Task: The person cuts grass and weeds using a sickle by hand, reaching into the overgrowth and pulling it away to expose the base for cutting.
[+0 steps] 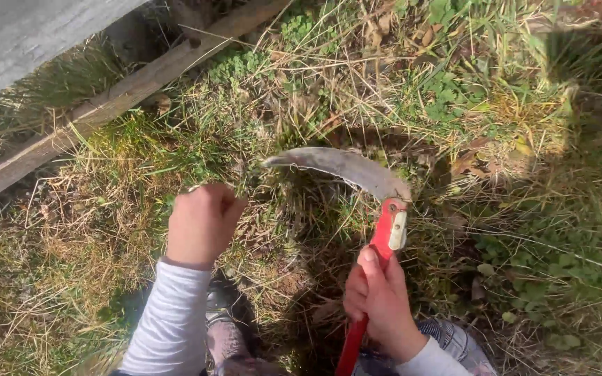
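Left hand (202,221) clenched on a grass tuft (263,182), held taut | right hand (377,299) closed round the red sickle (357,209) handle | blade tip lay against the tuft, just beside my fist | I judged cutting low, edge turned away from knuckles, safest.
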